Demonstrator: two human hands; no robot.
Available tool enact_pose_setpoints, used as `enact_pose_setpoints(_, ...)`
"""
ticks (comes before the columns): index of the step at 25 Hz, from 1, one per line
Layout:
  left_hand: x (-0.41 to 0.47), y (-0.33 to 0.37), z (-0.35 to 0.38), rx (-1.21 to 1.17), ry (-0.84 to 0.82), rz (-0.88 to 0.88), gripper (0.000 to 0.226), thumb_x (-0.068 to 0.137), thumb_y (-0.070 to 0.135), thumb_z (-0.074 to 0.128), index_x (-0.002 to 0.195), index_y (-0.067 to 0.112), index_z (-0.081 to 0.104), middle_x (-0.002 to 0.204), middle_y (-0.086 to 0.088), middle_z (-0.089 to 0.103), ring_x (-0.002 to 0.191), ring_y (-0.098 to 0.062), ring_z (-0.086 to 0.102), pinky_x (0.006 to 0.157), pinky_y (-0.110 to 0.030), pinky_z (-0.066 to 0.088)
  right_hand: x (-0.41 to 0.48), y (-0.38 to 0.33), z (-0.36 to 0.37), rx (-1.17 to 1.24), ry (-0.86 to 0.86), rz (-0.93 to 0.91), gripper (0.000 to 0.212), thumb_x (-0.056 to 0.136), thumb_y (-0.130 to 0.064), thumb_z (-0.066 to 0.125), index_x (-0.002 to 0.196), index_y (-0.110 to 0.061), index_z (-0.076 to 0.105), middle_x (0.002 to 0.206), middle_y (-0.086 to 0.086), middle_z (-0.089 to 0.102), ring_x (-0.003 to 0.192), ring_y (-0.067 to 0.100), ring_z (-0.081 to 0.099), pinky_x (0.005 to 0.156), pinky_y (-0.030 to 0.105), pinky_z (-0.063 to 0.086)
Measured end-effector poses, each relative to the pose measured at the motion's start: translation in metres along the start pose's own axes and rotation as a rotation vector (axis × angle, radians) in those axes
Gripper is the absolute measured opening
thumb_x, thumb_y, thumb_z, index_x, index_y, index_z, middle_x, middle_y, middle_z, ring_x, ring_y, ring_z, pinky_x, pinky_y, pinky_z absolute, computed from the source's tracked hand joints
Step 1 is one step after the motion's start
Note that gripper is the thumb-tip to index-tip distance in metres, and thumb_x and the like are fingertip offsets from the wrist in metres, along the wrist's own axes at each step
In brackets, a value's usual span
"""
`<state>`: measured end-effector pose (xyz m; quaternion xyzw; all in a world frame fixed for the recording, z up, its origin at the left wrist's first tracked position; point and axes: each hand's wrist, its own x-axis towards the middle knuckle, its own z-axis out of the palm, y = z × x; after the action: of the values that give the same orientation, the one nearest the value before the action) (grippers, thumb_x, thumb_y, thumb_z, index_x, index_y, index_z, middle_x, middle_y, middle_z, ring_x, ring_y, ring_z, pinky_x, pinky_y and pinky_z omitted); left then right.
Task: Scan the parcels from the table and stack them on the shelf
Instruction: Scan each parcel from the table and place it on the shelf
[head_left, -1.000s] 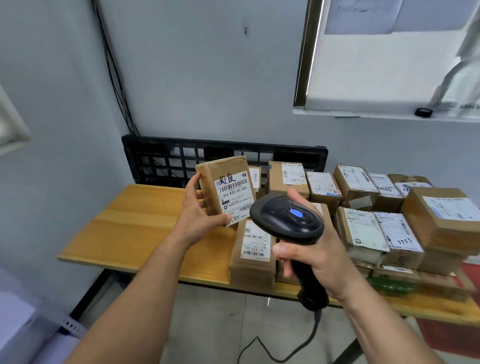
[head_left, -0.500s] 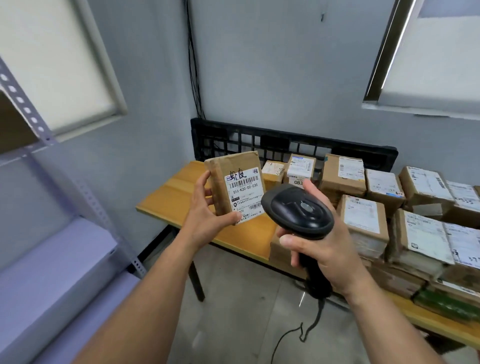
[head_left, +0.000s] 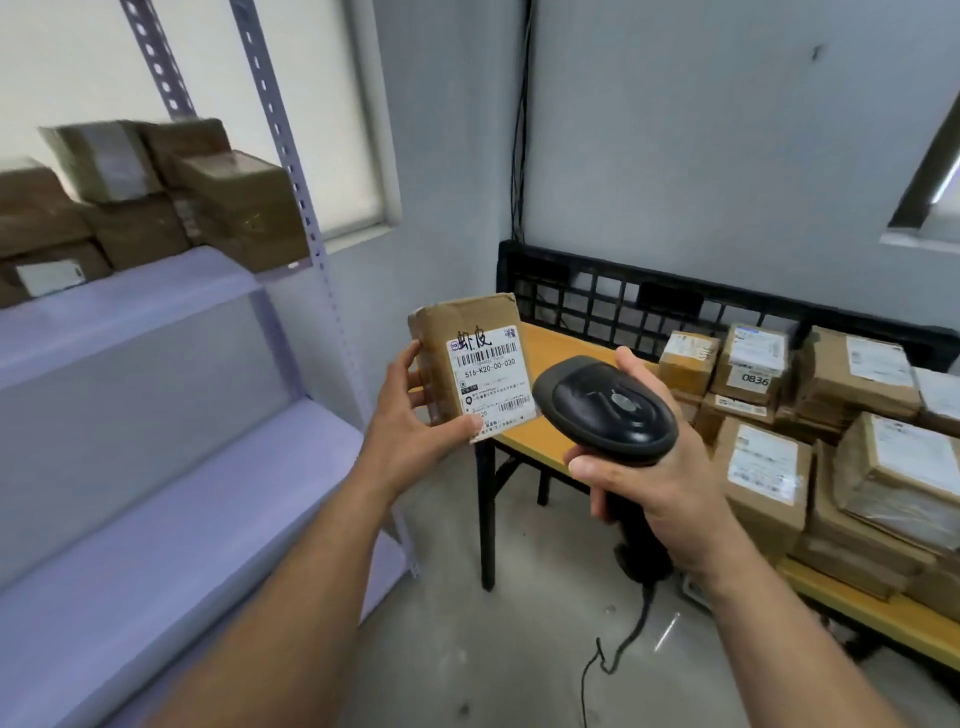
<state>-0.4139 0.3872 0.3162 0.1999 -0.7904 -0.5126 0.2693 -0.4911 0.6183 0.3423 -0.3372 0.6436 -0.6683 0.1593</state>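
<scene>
Held parcel (head_left: 483, 374) swung toward shelf (head_left: 130, 306), boxes (head_left: 239, 208) stacked there, table (head_left: 550, 345) behind

Blurred: stacked parcels (head_left: 156, 197) on the shelf (head_left: 130, 306), labels unreadable; the stack is cut off by the left edge. On the held parcel (head_left: 467, 364), the fine print is too small to read; its back face is hidden, with the left hand (head_left: 415, 415) fingers mostly behind it. The scanner (head_left: 608, 408) handle is mostly hidden inside the right hand (head_left: 654, 483); the cable (head_left: 623, 644) leaves at the bottom edge. The table (head_left: 550, 436) and table parcels (head_left: 763, 478) are cut off at right.
</scene>
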Motion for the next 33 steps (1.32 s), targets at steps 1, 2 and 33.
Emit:
enact_pose_setpoints(1,-0.004,-0.006,-0.022,-0.004,0.018,-0.002,0.099,0.069,0.019,0.086,0.145,0.036,0.025,0.133,0.004,0.050,0.117,-0.006,0.053,0.076,-0.014,0.050,0.001,-0.002,0.020,-0.002,-0.007,0.001,0.110,0.060,-0.013,0.088,0.146,-0.040,0.025,0.095,0.013,0.072,0.049,0.026,0.060,0.045,0.033,0.053)
enact_pose_setpoints(2,-0.010,-0.012,-0.044,-0.007,0.033,-0.004,0.099,0.067,0.020,0.087,0.144,0.037,0.026,0.133,0.004,0.051,0.117,-0.005,0.054,0.078,-0.014,0.051,0.001,-0.004,0.040,0.001,-0.011,0.002,0.112,0.061,-0.010,0.089,0.148,-0.037,0.024,0.093,0.012,0.073,0.049,0.026,0.060,0.044,0.033,0.052)
enact_pose_setpoints(33,-0.080,-0.033,-0.458,0.188,0.846,-0.064,0.068,0.082,0.020,0.073,0.137,0.037,0.038,0.114,0.015,0.059,0.103,-0.004,0.061,0.089,-0.035,0.053,0.106,-0.033,0.400,0.096,-0.607,-0.123,0.096,0.071,0.007,0.079,0.130,-0.056,0.038,0.113,0.010,0.065,0.051,0.029,0.060,0.049,0.035,0.053)
